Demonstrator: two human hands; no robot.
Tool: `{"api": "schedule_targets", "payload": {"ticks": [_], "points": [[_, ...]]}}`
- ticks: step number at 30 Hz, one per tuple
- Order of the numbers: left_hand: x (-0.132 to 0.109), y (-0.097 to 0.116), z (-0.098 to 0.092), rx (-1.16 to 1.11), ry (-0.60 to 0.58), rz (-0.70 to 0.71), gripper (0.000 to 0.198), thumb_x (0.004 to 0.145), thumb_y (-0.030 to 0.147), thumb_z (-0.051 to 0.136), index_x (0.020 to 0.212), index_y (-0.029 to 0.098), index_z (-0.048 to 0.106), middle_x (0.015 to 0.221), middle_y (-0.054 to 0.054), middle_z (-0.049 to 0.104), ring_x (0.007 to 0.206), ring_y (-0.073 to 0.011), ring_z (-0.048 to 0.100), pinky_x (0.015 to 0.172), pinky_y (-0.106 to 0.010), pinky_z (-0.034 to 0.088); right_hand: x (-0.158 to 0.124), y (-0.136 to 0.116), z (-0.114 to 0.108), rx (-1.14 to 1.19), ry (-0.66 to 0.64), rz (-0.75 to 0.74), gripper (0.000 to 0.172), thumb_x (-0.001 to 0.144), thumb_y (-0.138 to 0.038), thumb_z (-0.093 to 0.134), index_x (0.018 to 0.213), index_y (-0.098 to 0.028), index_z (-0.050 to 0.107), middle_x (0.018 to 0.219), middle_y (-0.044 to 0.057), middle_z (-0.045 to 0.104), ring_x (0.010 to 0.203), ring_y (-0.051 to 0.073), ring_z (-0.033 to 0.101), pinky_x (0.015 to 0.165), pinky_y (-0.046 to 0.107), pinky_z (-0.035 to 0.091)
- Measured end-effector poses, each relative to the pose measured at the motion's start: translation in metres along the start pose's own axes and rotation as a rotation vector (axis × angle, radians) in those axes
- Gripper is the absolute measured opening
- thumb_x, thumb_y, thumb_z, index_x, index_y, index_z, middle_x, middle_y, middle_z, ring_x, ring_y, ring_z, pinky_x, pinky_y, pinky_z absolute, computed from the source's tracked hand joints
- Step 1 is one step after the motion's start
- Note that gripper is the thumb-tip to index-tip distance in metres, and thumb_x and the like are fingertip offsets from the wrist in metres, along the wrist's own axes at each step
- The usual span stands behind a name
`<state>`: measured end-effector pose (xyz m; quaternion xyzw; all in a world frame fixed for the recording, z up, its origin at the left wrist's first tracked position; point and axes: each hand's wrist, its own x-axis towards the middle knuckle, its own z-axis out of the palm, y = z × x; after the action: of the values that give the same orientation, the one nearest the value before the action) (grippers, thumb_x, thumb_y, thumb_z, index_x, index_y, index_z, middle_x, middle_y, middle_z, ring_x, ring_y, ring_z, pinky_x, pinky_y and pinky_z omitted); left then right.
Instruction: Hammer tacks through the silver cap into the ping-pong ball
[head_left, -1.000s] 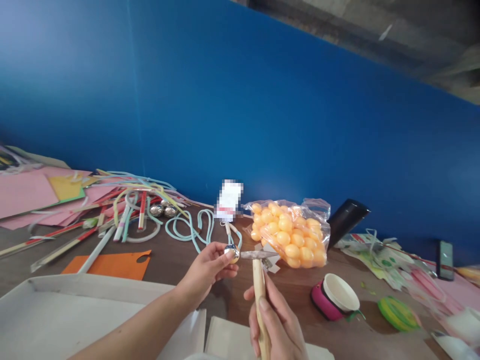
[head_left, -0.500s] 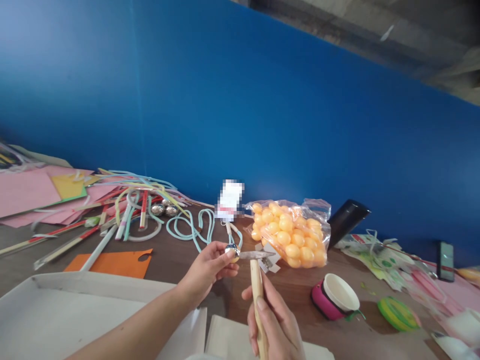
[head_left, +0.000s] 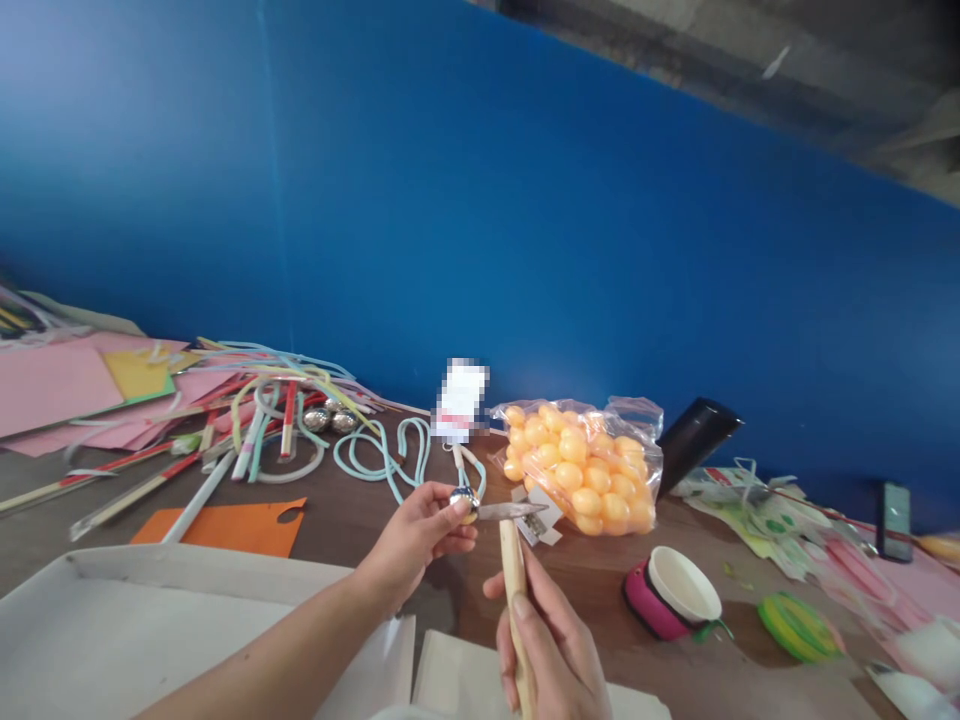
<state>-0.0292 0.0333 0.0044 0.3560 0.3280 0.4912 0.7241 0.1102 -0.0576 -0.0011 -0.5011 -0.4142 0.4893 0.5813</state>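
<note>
My left hand (head_left: 420,540) pinches a small shiny silver ball (head_left: 464,500) above the brown table (head_left: 592,590). My right hand (head_left: 551,650) is wrapped round the pale wooden handle of a small hammer (head_left: 512,560). The hammer's metal head points left and touches the ball. A clear bag of orange balls (head_left: 581,475) lies just behind the hammer head. Two more silver balls (head_left: 328,420) rest among the cords at the back left.
White trays (head_left: 150,620) lie at the front left, with an orange sheet (head_left: 225,525) behind them. Coloured cords, sticks and pink paper (head_left: 52,385) crowd the left. A pink and white tape roll (head_left: 671,595), green roll (head_left: 796,625), black cylinder (head_left: 694,435) and phone (head_left: 894,520) sit right.
The hammer and my right hand have shifted slightly left and down; the head stays at the silver ball. My left hand has barely moved.
</note>
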Motion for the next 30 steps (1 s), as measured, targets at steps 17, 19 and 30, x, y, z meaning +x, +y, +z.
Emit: {"api": "schedule_targets", "payload": {"ticks": [17,19,30], "points": [[0.0019,-0.0001,-0.0003,0.005,0.010,0.001,0.026,0.072,0.032,0.067,0.085,0.015,0.052,0.072,0.000,0.059,0.065,-0.0097,0.061,0.062,-0.022,0.051,-0.0011,-0.0002,0.0010,-0.034,0.001,-0.021,0.048,0.079,-0.039,0.057,0.125,-0.024,0.052,0.089,0.008,0.062,0.038,0.005,0.041,0.027,0.014,0.030],[0.0009,0.0000,0.0000,0.008,0.016,0.002,0.026,0.073,0.032,0.067,0.085,0.015,0.052,0.072,0.000,0.059,0.065,-0.0097,0.061,0.062,-0.022,0.051,-0.0012,0.0000,0.0013,-0.027,0.021,-0.020,0.049,0.078,-0.040,0.058,0.125,-0.024,0.052,0.090,0.008,0.062,0.038,0.005,0.041,0.027,0.015,0.030],[0.0008,-0.0006,0.0001,0.002,-0.002,0.004,0.025,0.072,0.033,0.067,0.085,0.016,0.053,0.072,0.001,0.059,0.065,-0.0098,0.061,0.062,-0.022,0.052,-0.0010,0.0000,0.0024,-0.037,0.012,-0.035,0.048,0.081,-0.039,0.056,0.126,-0.024,0.050,0.091,0.008,0.062,0.040,0.004,0.041,0.028,0.013,0.029]]}}
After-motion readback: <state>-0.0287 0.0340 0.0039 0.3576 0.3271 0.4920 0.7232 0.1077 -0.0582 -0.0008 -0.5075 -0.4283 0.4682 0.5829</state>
